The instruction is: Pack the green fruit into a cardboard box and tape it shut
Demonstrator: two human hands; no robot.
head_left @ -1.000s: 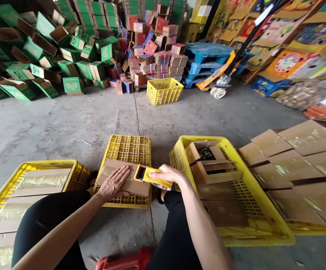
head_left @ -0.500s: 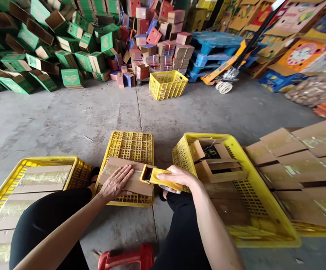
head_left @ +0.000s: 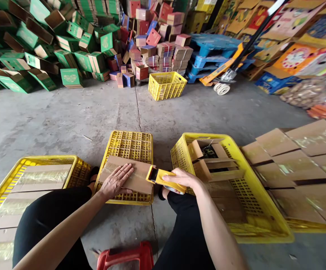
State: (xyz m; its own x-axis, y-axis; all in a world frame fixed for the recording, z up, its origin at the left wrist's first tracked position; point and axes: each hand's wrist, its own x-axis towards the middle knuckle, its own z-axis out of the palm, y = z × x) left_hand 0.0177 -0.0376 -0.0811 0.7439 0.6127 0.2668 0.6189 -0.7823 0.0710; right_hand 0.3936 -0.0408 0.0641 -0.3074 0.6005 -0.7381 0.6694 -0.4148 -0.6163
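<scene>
Left hand (head_left: pixel 115 182) flattens carton (head_left: pixel 133 176) (right hand (head_left: pixel 181 178) holds dispenser (head_left: pixel 163 177)).

head cam | looks forward-down — close over lap | floor beyond

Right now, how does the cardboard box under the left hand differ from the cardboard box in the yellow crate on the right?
The box under the left hand is closed, its flaps flat; the box in the right crate stands open, flaps up. The closed box lies on an upturned yellow crate, while the open box sits inside its crate. The right hand holds a yellow tape dispenser at the closed box's edge; nothing touches the open box. Both are plain brown cardboard.
</scene>
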